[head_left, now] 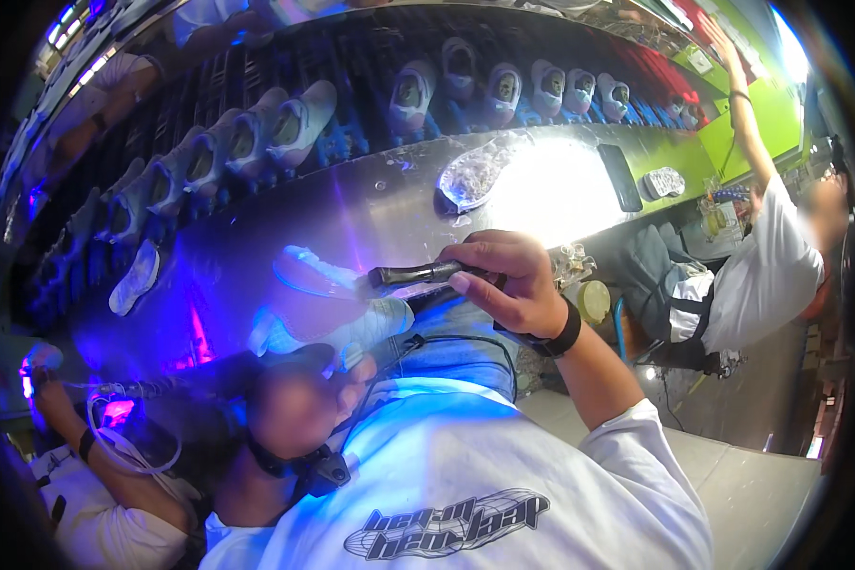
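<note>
In my right hand is a dark-handled brush, gripped between thumb and fingers. Its tip points left and meets the side of a pale shoe, tinted blue by the light. My left hand shows only in part at the shoe's near side, its fingers curled against it; the rest is hidden. The shoe lies tilted over my lap, at the near edge of the metal bench.
Rows of pale shoes stand on blue holders along a conveyor behind the bench. Loose soles, a crumpled plastic-covered piece and a dark phone lie on the bench. One co-worker reaches forward at right; another sits at left.
</note>
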The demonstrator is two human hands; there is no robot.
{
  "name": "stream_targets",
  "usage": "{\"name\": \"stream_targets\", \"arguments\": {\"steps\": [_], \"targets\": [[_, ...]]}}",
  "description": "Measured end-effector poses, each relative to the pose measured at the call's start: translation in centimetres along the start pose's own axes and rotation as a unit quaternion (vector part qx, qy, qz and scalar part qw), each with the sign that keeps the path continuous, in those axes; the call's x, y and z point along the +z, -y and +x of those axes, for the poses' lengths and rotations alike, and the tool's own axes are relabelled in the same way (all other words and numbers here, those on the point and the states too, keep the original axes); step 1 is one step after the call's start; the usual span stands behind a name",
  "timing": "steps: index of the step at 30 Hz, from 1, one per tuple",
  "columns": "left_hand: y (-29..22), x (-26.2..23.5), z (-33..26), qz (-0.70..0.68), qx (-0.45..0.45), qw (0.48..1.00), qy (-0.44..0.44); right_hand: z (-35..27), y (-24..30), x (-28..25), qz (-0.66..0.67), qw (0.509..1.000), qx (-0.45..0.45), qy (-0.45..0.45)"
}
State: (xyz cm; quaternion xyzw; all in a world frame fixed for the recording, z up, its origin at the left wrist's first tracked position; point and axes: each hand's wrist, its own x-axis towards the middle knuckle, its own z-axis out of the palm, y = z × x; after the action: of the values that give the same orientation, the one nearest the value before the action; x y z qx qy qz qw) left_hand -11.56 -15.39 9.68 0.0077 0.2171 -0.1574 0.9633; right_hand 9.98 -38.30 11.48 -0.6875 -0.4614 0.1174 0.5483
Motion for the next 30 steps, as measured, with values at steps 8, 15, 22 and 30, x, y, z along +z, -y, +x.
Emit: {"name": "stream_targets", "arguments": {"steps": [8,15,22,30], "targets": [[0.1,-2.8,1.4,0.214,0.09,0.972,0.04,-1.9,-1.3,-0.5,-0.005,0.999,0.036,-0.014],[0.2,-4.5,3.1,0.163,0.141,0.974,0.073,-0.5,-1.1,1.7,-0.031,0.983,0.179,-0.043],[-3.1,-9.0,3.3,0.147,0.157,0.976,0.025,-3.4,0.1,2.4,-0.056,0.998,0.03,-0.001],[-6.4,-3.0,7.6,0.351,0.241,0.899,-0.101,-3.9,-13.7,1.6,-0.147,0.935,0.097,-0.308]]}}
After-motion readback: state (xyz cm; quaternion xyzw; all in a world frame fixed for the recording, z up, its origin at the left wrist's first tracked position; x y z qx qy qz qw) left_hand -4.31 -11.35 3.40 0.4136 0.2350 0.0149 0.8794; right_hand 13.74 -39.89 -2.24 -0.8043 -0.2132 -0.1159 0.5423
